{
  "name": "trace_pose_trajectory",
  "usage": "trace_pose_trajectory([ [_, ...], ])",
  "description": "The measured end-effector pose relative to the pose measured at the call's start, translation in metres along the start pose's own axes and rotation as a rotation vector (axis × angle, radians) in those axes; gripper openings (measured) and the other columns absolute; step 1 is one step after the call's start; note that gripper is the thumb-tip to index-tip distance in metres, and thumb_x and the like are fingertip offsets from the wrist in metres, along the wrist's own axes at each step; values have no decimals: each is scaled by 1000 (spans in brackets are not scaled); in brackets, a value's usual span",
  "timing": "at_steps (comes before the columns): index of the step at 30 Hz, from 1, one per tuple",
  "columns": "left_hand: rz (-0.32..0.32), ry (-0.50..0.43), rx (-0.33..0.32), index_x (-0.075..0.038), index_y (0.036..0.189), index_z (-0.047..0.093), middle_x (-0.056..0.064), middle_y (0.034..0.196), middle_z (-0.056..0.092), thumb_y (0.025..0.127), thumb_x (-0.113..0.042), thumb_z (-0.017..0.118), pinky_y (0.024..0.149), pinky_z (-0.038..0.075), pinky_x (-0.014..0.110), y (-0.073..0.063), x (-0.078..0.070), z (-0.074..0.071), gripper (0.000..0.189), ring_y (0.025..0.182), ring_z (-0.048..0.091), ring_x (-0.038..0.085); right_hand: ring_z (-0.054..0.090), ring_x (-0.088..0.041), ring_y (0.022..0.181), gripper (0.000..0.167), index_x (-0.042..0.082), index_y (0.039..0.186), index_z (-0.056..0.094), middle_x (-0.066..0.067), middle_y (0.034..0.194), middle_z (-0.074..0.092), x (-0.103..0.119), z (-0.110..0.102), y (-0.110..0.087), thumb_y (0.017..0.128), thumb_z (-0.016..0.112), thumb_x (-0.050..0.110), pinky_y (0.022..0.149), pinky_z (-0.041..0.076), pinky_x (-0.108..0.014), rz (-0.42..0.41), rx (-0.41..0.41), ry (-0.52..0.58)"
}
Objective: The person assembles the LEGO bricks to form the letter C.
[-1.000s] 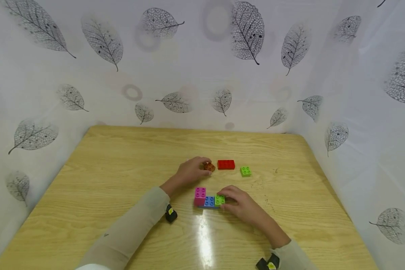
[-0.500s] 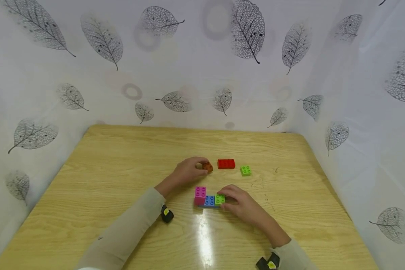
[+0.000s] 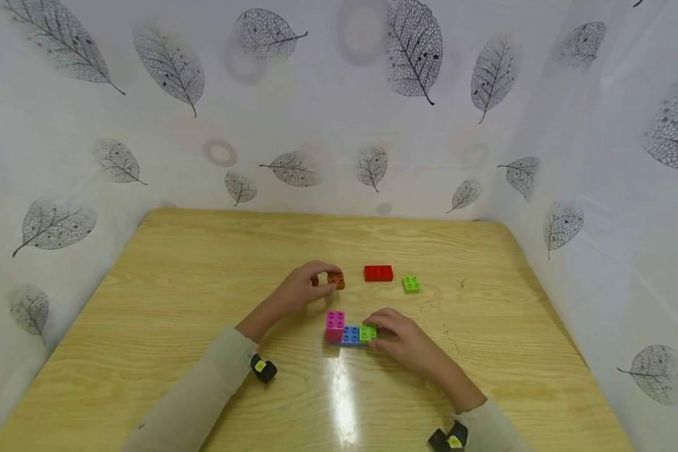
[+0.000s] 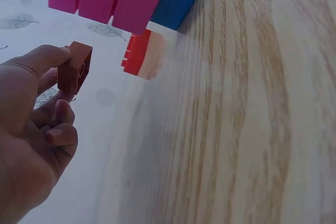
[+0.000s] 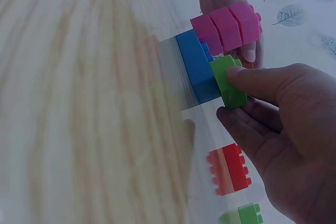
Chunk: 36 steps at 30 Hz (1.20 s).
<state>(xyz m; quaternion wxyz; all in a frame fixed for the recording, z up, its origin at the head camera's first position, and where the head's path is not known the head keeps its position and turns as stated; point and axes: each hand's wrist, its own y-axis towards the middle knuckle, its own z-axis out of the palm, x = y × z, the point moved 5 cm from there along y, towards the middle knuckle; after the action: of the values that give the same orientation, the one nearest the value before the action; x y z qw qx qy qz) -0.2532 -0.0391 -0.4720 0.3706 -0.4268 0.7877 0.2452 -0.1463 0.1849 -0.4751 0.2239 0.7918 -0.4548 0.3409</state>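
Between thumb and fingers my left hand (image 3: 301, 291) pinches a small brown brick (image 4: 73, 69). Its hollow underside shows in the left wrist view, raised off the table. Lower right of it stands a blue brick (image 5: 195, 74) bearing a stack of three pink bricks (image 5: 227, 28) at its left end. A lime green brick (image 5: 229, 83) sits at the blue brick's other end, studs up. My right hand (image 3: 405, 342) pinches this green brick by its sides, thumb and fingertips at opposite faces.
Behind the blue brick lie a red brick (image 3: 378, 273) and a second lime green brick (image 3: 411, 284) on the wooden table (image 3: 203, 263). Leaf-patterned white cloth (image 3: 328, 125) surrounds the table's back and sides.
The left hand has drawn the brown brick leftward, away from the red brick, and turned it a little. The right hand has stayed at the green brick on the blue one.
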Motion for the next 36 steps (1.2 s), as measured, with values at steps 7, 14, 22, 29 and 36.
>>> trace_pose_trajectory([
  [7, 29, -49, -20, -22, 129, 67, -2, 122, 65, 97, -30, 69, 75, 47, 32, -13, -8, -7, 34, 88, 53, 16, 59, -19, 123, 37, 19, 131, 65, 6, 130, 62, -1, 0, 1, 95, 72, 23, 104, 49, -42, 0, 0, 10],
  [14, 98, -79, 2, -24, 127, 68, -6, 117, 64, 97, -30, 69, 68, 48, 28, -32, -28, -11, 31, 83, 53, 16, 59, -20, 123, 37, 21, 131, 65, 6, 130, 61, 0, 0, 0, 95, 71, 22, 104, 49, -43, 12, 7, 2],
  [22, 163, -81, 58, -25, 126, 67, -9, 114, 64, 96, -28, 70, 64, 47, 25, -55, -45, -8, 30, 79, 52, 12, 59, -20, 123, 37, 21, 131, 65, 6, 130, 62, 0, 0, 0, 94, 72, 22, 104, 49, -43, 3, -3, -8],
  [29, 184, -109, 101, -25, 126, 67, -8, 117, 66, 97, -28, 69, 67, 48, 25, -66, -49, -5, 29, 81, 52, 12, 59, -19, 122, 37, 20, 131, 65, 6, 130, 62, 0, -1, 0, 95, 72, 22, 102, 50, -42, -2, -6, 1],
  [36, 192, -114, 111, -26, 127, 66, -9, 120, 66, 98, -26, 68, 67, 49, 26, -67, -48, 0, 30, 85, 54, 19, 60, -19, 121, 37, 19, 131, 65, 5, 130, 61, 1, -1, -1, 95, 72, 21, 101, 51, -40, -12, -5, 8],
])
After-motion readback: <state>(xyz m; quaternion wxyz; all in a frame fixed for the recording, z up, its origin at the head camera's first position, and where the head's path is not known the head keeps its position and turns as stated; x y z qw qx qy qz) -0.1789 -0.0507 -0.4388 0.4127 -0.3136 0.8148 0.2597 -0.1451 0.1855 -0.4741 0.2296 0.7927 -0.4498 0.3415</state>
